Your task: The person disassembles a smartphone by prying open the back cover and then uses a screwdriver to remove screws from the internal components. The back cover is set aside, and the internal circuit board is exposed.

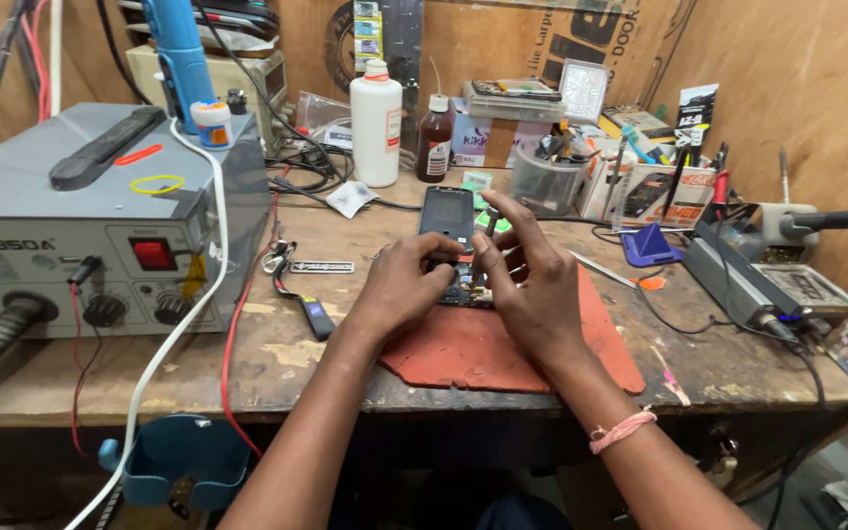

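An opened dark phone [448,218] lies lengthwise on a worn red mat [463,348] on the wooden bench. My left hand [402,287] grips its near end from the left, fingers curled over the exposed board. My right hand [532,280] meets it from the right, with fingertips pinching at the same near end and one finger raised. Whether a small tool sits between the fingers cannot be told. A pink band circles my right wrist [623,430].
A grey hot-air rework station [71,226] with a blue handpiece [179,59] fills the left. A white bottle [376,123] and brown bottle [435,137] stand behind. Tool holders, a blue stand [652,245], a soldering station [738,275] and cables crowd the right.
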The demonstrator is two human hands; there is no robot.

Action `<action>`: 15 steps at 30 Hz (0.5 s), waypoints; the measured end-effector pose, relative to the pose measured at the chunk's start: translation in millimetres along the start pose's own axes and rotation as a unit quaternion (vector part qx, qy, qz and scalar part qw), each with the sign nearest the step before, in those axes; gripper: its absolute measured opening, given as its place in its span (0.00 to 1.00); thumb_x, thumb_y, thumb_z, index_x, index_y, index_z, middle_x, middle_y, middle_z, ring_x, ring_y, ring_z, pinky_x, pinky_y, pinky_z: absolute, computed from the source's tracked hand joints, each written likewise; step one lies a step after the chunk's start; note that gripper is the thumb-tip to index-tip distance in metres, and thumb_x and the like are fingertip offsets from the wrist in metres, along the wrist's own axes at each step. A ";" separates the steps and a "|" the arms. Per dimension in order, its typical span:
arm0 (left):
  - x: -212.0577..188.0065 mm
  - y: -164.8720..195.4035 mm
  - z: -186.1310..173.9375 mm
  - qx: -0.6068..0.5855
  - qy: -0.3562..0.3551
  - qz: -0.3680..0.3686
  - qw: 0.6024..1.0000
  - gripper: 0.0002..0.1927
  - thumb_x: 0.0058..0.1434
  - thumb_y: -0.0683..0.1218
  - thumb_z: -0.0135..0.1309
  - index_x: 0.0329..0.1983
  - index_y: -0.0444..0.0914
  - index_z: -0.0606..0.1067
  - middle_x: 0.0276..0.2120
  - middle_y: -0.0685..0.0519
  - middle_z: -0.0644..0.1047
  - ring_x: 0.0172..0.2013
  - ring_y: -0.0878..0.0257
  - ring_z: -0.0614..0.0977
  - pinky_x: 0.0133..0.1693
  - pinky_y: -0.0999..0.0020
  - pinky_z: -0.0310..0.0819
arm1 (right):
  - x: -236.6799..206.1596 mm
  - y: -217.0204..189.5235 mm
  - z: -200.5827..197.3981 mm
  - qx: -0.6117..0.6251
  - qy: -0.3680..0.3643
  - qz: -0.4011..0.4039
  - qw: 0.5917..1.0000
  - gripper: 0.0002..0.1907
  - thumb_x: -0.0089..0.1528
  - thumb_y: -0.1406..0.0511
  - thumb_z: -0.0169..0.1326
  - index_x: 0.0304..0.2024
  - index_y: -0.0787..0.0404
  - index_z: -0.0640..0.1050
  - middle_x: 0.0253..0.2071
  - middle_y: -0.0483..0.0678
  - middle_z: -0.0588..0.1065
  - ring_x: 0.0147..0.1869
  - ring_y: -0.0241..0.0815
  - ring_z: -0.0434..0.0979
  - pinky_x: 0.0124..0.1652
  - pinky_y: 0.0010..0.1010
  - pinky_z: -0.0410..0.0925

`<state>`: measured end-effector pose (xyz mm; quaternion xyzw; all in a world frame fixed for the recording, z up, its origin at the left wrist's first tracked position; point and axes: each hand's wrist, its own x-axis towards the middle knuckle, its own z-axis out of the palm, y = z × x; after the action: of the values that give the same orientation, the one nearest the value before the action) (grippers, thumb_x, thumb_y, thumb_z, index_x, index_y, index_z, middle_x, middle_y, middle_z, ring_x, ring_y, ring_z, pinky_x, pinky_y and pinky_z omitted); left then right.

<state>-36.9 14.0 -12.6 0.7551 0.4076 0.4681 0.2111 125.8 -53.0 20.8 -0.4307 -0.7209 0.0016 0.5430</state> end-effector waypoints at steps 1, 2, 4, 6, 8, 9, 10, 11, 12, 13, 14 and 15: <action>1.4 -0.7 0.4 0.003 0.000 -0.006 1.000 0.17 0.54 0.45 0.54 0.46 0.38 0.82 0.38 0.45 0.85 0.39 0.54 0.86 0.47 0.60 0.79 | 0.7 -0.2 0.1 0.002 0.000 -0.001 1.000 0.24 0.66 0.65 0.57 0.65 0.52 0.72 0.32 0.47 0.80 0.29 0.36 0.83 0.29 0.31 0.73; 2.2 -1.2 1.2 0.006 -0.003 -0.010 1.000 0.17 0.54 0.45 0.54 0.46 0.38 0.82 0.37 0.45 0.84 0.39 0.54 0.86 0.47 0.60 0.79 | 0.7 -0.5 -0.2 0.003 0.001 0.000 1.000 0.24 0.66 0.65 0.57 0.65 0.52 0.72 0.32 0.47 0.80 0.30 0.36 0.83 0.29 0.31 0.74; 2.1 -1.7 2.3 0.013 -0.009 -0.023 1.000 0.17 0.54 0.45 0.54 0.47 0.39 0.82 0.37 0.45 0.84 0.39 0.53 0.86 0.47 0.60 0.79 | 0.7 -1.2 -1.1 -0.005 0.003 0.000 1.000 0.25 0.65 0.65 0.58 0.65 0.52 0.72 0.32 0.48 0.80 0.29 0.36 0.83 0.29 0.31 0.74; 1.7 -1.9 1.9 0.015 -0.011 -0.025 1.000 0.18 0.54 0.45 0.54 0.47 0.39 0.82 0.38 0.45 0.84 0.39 0.53 0.86 0.47 0.60 0.79 | 0.9 -1.9 -0.8 -0.007 0.006 0.000 1.000 0.25 0.65 0.66 0.57 0.66 0.52 0.72 0.32 0.48 0.80 0.28 0.36 0.82 0.29 0.31 0.73; 1.8 -1.8 1.5 0.010 -0.012 -0.017 1.000 0.18 0.54 0.44 0.53 0.47 0.39 0.82 0.39 0.46 0.85 0.39 0.53 0.86 0.47 0.60 0.79 | 1.2 -1.6 -0.3 -0.004 0.012 0.000 1.000 0.26 0.66 0.67 0.55 0.67 0.51 0.72 0.33 0.48 0.80 0.28 0.37 0.81 0.29 0.31 0.73; 2.5 -1.6 1.3 0.011 -0.009 -0.010 1.000 0.18 0.54 0.44 0.53 0.47 0.39 0.82 0.39 0.46 0.85 0.40 0.54 0.86 0.48 0.60 0.79 | 1.5 -1.0 -0.1 -0.008 0.017 -0.006 1.000 0.26 0.66 0.67 0.55 0.67 0.51 0.72 0.34 0.48 0.80 0.28 0.37 0.81 0.29 0.31 0.73; 2.3 -1.5 0.9 0.010 -0.007 -0.003 1.000 0.18 0.55 0.44 0.53 0.47 0.39 0.82 0.40 0.46 0.85 0.40 0.54 0.86 0.48 0.60 0.79 | 1.5 -0.2 0.4 -0.013 0.022 -0.012 1.000 0.26 0.66 0.68 0.56 0.67 0.52 0.72 0.34 0.48 0.80 0.28 0.37 0.81 0.29 0.31 0.73; 1.7 -1.2 0.5 0.008 -0.005 0.003 1.000 0.18 0.55 0.44 0.52 0.48 0.39 0.82 0.40 0.46 0.85 0.41 0.55 0.86 0.48 0.60 0.79 | 0.9 0.5 0.7 -0.018 0.026 -0.018 0.999 0.26 0.65 0.68 0.56 0.67 0.52 0.72 0.35 0.48 0.80 0.28 0.38 0.80 0.29 0.31 0.73; 0.1 -1.0 0.1 0.013 -0.005 0.003 1.000 0.18 0.55 0.44 0.52 0.48 0.39 0.82 0.40 0.46 0.85 0.40 0.54 0.86 0.48 0.60 0.79 | 0.0 1.3 1.5 -0.015 0.026 -0.018 0.999 0.26 0.65 0.68 0.56 0.66 0.52 0.73 0.35 0.48 0.80 0.29 0.37 0.81 0.29 0.31 0.73; -0.1 -0.5 -1.7 0.018 -0.005 0.007 1.000 0.17 0.55 0.44 0.52 0.48 0.39 0.82 0.40 0.46 0.85 0.40 0.54 0.86 0.48 0.60 0.79 | 0.5 1.9 2.9 -0.012 0.029 -0.019 0.999 0.25 0.65 0.67 0.57 0.65 0.52 0.73 0.35 0.48 0.80 0.29 0.36 0.81 0.29 0.31 0.73; -0.1 1.1 -1.2 0.020 -0.006 0.010 1.000 0.17 0.55 0.44 0.52 0.48 0.39 0.82 0.40 0.46 0.85 0.39 0.54 0.86 0.48 0.60 0.79 | 0.5 3.0 2.0 -0.012 0.031 -0.020 0.999 0.24 0.65 0.67 0.57 0.65 0.52 0.73 0.35 0.47 0.81 0.30 0.36 0.82 0.29 0.30 0.73; -0.4 2.5 -1.9 0.020 -0.010 0.005 1.000 0.18 0.55 0.44 0.52 0.48 0.40 0.82 0.40 0.46 0.85 0.39 0.54 0.86 0.47 0.60 0.79 | 0.3 3.5 1.8 -0.010 0.030 -0.020 0.999 0.24 0.65 0.67 0.58 0.64 0.52 0.74 0.35 0.47 0.80 0.30 0.36 0.82 0.30 0.30 0.74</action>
<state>-37.6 12.1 -10.2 0.7656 0.4113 0.4535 0.1975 126.5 -49.8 18.6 -0.4212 -0.7127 -0.0293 0.5602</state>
